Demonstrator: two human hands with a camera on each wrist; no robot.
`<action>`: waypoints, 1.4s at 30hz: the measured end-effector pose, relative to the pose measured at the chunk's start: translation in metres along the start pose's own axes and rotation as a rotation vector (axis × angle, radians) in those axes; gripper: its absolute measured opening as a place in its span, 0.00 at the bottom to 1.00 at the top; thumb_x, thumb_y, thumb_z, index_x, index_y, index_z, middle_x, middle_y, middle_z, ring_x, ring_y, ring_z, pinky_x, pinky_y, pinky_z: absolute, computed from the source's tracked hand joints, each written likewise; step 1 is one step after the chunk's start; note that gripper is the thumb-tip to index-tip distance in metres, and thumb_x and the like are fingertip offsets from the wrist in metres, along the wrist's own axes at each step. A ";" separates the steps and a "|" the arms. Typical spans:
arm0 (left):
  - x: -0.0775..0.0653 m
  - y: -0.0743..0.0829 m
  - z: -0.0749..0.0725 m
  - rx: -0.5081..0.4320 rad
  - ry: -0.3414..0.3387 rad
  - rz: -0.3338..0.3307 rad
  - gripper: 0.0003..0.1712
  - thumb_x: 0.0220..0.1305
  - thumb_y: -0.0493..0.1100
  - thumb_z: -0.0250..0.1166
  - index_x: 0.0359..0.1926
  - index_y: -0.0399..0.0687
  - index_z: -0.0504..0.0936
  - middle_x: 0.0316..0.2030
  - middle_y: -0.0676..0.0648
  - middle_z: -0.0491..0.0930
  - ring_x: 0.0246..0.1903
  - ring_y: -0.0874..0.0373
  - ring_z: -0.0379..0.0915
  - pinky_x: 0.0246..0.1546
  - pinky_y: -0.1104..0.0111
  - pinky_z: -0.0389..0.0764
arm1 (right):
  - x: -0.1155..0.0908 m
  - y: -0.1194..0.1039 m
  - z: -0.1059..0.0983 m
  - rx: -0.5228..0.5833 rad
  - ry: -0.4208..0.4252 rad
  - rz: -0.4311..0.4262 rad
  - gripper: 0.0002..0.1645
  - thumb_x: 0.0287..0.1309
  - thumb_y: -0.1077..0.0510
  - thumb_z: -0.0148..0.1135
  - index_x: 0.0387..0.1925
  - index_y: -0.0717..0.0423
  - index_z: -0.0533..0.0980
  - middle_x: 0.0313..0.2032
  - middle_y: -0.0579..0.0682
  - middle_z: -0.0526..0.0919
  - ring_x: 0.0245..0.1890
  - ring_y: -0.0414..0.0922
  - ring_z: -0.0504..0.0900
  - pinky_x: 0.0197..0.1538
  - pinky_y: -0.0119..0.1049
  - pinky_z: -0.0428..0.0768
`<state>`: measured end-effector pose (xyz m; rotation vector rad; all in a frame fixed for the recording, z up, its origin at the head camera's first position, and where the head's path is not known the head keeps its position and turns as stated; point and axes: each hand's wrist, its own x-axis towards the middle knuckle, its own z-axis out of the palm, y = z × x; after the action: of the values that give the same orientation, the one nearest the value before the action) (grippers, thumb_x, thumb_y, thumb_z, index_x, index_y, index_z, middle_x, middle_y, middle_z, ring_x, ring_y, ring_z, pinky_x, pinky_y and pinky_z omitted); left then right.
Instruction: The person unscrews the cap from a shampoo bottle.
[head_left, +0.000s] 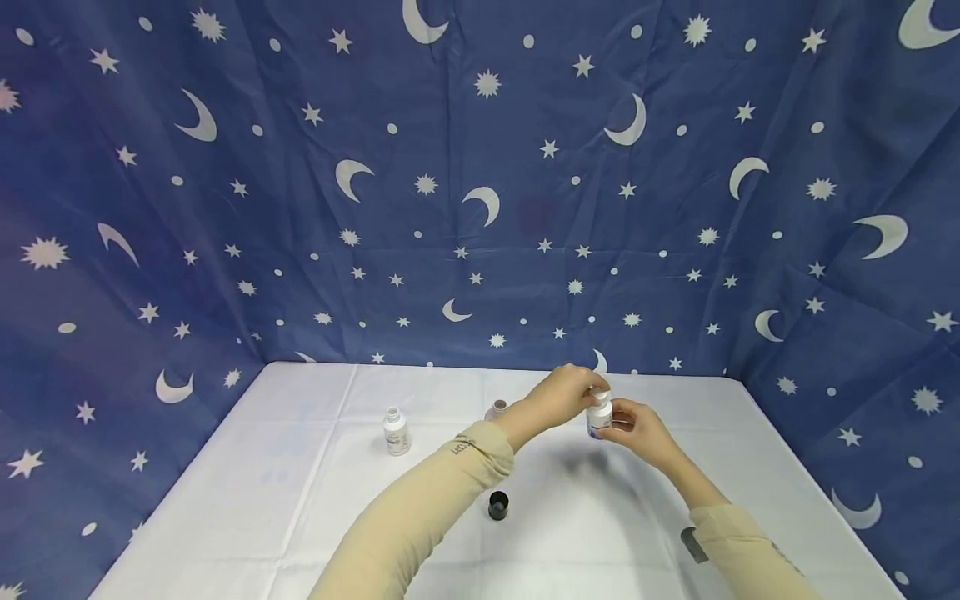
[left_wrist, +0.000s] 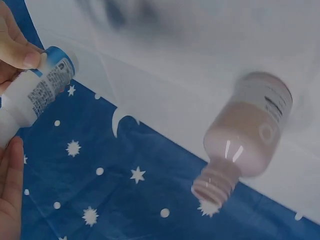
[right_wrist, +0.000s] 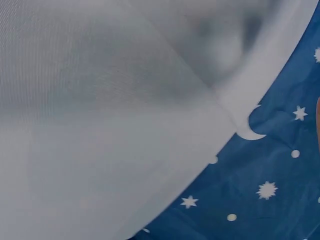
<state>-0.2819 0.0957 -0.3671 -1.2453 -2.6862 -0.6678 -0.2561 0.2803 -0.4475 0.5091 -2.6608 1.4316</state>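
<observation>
A white bottle (head_left: 599, 419) with a blue band at its base is held upright at the back right of the table, seemingly just above the cloth. My left hand (head_left: 562, 396) pinches its white top from above. Around its body curl the fingers of my right hand (head_left: 641, 432). In the left wrist view the same bottle (left_wrist: 47, 87) shows small printed text, and fingers cover part of its top. A translucent pinkish bottle (left_wrist: 245, 130) with an uncapped threaded neck stands near my left forearm. Only a sliver of hand shows in the right wrist view.
Another white bottle (head_left: 396, 432), with an uncapped neck, stands to the left. A black cap (head_left: 498, 505) lies in front of the pinkish bottle. Beside the right sleeve is a partly hidden dark object (head_left: 693, 545). Blue star-and-moon cloth (head_left: 480, 167) hangs behind the white table (head_left: 300, 500).
</observation>
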 end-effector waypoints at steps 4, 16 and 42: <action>-0.013 0.001 -0.011 -0.007 0.002 0.038 0.14 0.60 0.37 0.63 0.48 0.45 0.83 0.45 0.50 0.84 0.44 0.62 0.80 0.44 0.81 0.77 | -0.006 -0.011 0.002 0.032 -0.026 0.004 0.23 0.52 0.63 0.68 0.46 0.73 0.73 0.45 0.67 0.80 0.48 0.60 0.81 0.47 0.36 0.83; -0.073 0.010 -0.037 0.112 0.112 0.277 0.15 0.61 0.36 0.62 0.50 0.43 0.80 0.48 0.50 0.83 0.49 0.59 0.79 0.51 0.78 0.77 | -0.028 -0.049 0.014 0.032 -0.041 -0.128 0.23 0.50 0.62 0.69 0.47 0.67 0.73 0.46 0.61 0.81 0.48 0.39 0.82 0.52 0.35 0.81; -0.140 -0.020 -0.050 0.150 0.177 0.373 0.19 0.59 0.38 0.66 0.53 0.46 0.79 0.47 0.50 0.80 0.47 0.60 0.79 0.48 0.79 0.78 | -0.035 -0.079 0.052 -0.001 -0.213 -0.305 0.24 0.56 0.56 0.65 0.52 0.64 0.73 0.47 0.58 0.82 0.47 0.33 0.79 0.51 0.33 0.81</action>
<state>-0.2091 -0.0350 -0.3674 -1.5098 -2.2307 -0.4883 -0.1933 0.2060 -0.4210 1.0695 -2.5861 1.3512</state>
